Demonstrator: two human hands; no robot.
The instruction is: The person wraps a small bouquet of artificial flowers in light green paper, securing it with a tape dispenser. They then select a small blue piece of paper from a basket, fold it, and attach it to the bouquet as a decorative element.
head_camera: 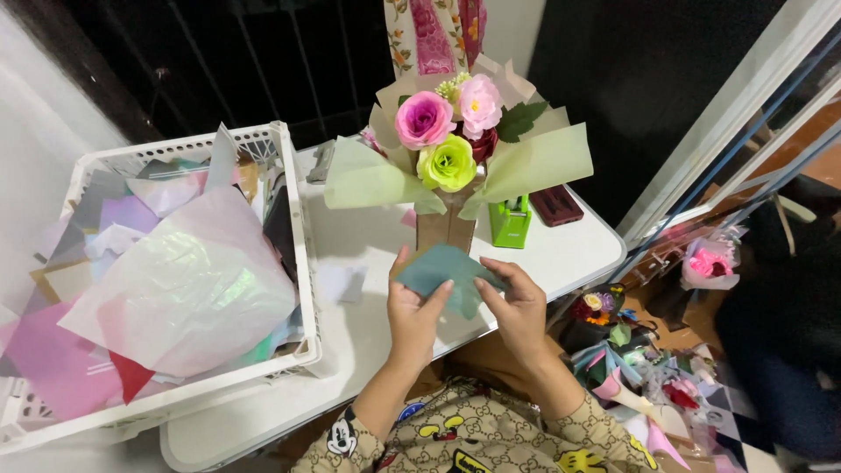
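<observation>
Both hands hold a folded piece of teal wrapping paper [445,270] just above the white table [368,342]. My left hand [413,314] pinches its left side with the thumb on top. My right hand [517,307] grips the right edge. Right behind the paper stands a bouquet [451,140] of pink, pale pink and green artificial roses, wrapped in light green and beige sheets, on a brown paper stem wrap.
A white plastic basket [293,263] full of coloured and iridescent sheets fills the left. A green tape dispenser [510,221] and a dark red flat object [555,206] lie behind the bouquet. More small bouquets [710,263] and scraps sit on the floor at right.
</observation>
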